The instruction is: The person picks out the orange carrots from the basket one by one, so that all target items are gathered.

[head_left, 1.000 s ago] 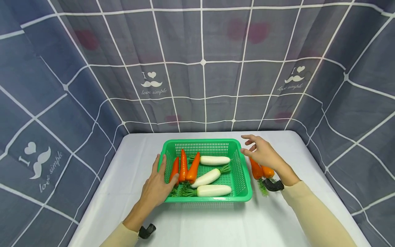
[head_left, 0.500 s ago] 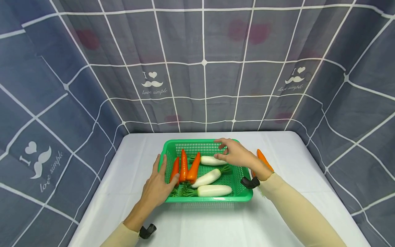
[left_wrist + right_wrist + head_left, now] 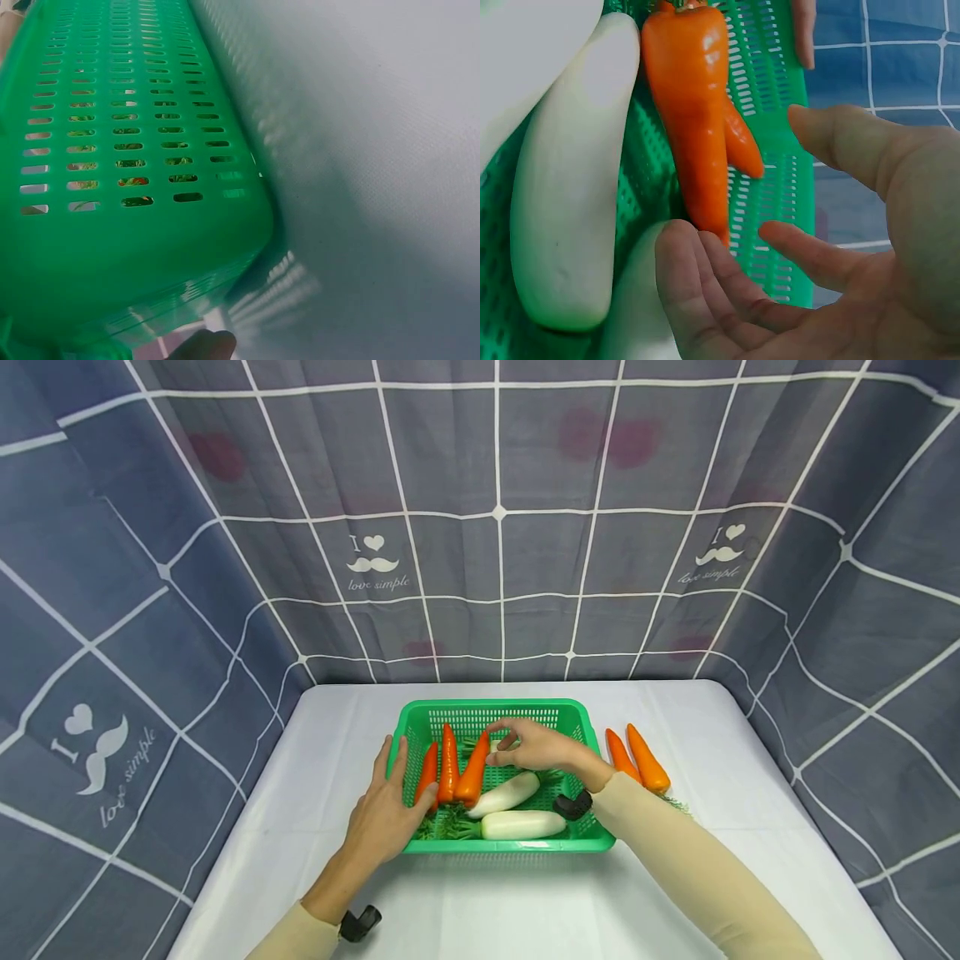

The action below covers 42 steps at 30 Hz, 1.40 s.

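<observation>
A green plastic basket [image 3: 495, 847] holds 3 orange carrots [image 3: 471, 777] on its left side and 3 white radishes [image 3: 522, 825]. My right hand [image 3: 534, 745] hovers inside the basket beside the rightmost carrot, covering most of the back radish. In the right wrist view its fingers are bent and apart from the thumb, with nothing gripped; a carrot [image 3: 691, 112] lies just beyond the fingertips. My left hand [image 3: 386, 814] is at the basket's left wall, fingers extended and thumb reaching over the rim. The left wrist view mostly shows the basket's perforated wall [image 3: 135, 232].
Two more carrots [image 3: 647, 762] lie on the white tablecloth [image 3: 720, 752] right of the basket, their leafy tops partly behind my right sleeve [image 3: 675, 843]. A grey checked curtain [image 3: 450, 560] surrounds the table at the back and sides.
My right hand has moved left from above the carrots on the table, across the basket's right rim, to the rightmost carrot inside. My left hand stays in place.
</observation>
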Tool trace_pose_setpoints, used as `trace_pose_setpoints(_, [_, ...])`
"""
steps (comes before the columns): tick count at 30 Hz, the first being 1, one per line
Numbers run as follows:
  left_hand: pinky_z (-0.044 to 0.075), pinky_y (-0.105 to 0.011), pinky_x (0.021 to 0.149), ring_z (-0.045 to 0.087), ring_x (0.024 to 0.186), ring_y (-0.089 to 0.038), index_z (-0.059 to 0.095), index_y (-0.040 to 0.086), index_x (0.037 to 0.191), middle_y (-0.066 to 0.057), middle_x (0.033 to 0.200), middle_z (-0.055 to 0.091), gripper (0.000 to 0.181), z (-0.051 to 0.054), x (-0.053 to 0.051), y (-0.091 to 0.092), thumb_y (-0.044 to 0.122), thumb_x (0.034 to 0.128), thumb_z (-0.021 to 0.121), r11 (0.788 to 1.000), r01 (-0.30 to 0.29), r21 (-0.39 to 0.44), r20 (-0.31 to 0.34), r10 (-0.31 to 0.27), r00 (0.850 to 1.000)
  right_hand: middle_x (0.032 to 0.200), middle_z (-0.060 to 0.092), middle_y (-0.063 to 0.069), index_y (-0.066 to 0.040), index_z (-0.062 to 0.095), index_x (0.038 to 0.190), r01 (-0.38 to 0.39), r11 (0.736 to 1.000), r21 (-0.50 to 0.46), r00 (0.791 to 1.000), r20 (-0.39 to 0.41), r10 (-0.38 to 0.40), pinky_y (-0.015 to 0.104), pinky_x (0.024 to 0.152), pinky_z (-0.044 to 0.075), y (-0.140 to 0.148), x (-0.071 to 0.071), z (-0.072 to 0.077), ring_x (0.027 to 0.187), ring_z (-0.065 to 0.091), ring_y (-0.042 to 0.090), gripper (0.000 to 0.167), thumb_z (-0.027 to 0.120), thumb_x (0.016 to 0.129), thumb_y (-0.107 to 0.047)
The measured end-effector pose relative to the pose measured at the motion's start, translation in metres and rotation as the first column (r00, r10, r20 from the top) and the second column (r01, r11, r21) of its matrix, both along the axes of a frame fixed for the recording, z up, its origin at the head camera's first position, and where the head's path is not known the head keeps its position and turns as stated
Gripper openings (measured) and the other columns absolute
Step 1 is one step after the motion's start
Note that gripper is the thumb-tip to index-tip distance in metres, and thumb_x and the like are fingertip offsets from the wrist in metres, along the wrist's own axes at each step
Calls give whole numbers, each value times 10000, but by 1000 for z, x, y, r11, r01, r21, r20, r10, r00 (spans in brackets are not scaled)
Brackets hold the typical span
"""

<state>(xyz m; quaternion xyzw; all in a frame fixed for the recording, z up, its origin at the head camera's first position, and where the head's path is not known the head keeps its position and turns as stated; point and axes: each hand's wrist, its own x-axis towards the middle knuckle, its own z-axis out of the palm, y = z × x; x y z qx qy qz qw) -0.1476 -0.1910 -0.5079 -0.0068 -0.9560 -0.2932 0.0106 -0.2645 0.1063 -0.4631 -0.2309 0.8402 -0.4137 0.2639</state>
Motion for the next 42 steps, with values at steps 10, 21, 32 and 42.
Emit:
trace_pose_setpoints(10, [484,-329,503,655,610,-215,126,162,1894,-158,1987,20,1030,1,1,-1,566,1143,704,1000,3,-16,-12,-3,1000,1286,814,197,0,478,1749,-8,995,-96,986,164,24,465,1005,691,-17,-5,-11,1193,763,411,715,771,1134,-219])
trace_pose_setpoints(21, [487,-336,524,715,693,-246,133,168,1895,-148,1988,27,1023,0,1,1,573,1145,700,1000,-1,-15,-8,1,1000,1001,764,117,-35,574,1695,-33,997,-72,988,149,43,320,818,653,-33,-5,-28,952,755,341,658,812,1107,-210])
trace_pose_setpoints(32, [489,-327,523,669,631,-214,141,160,1894,-153,1986,41,1029,1,0,1,574,1140,707,1000,-2,-20,-19,2,1000,994,765,96,0,577,1675,-45,995,-88,988,141,57,336,804,651,-38,-5,-24,855,719,263,661,828,1099,-206])
trace_pose_setpoints(42, [493,-326,522,670,638,-211,152,141,1891,-159,1985,42,1027,-1,-1,0,573,1141,706,1000,-4,-19,-19,4,1000,1043,777,115,-25,611,1632,-21,994,-107,987,157,38,368,860,693,-38,-6,-23,895,773,277,597,830,1101,-186])
